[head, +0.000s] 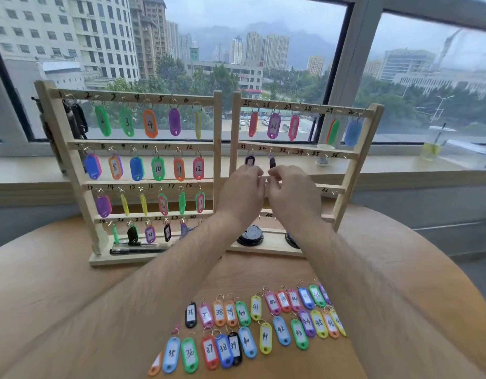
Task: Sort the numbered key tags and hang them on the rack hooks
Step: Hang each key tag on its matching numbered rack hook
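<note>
**Head view.** Your left hand (243, 187) and right hand (292, 187) meet fingertip to fingertip in front of the right rack (354, 170), just below its second rail. Each grip is closed in a pinch on something small. The fingers hide it, so it is probably the ring of the next key tag.

To do this step well:
- Let one hand steady the ring while the other guides it.
- Present the ring square to the free hook 33 (289, 153), just beside the two purple tags (250, 160) hanging on 31 and 32.
- Check the tag's number against the rail's figure.
- Release only once the ring sits in the bend of the hook.

**Count.**
- There are two racks, each with four rails numbered in sixes.
- The right rack carries five tags on its top rail and two on its second.
- On the left rack (72, 170), six hooks are filled on the second rail and six on the third.
- On the bench (72, 283), the loose key tags (247, 341) lie flat in two rows between your forearms. Twelve show in the far row and fourteen in the near row.
</note>
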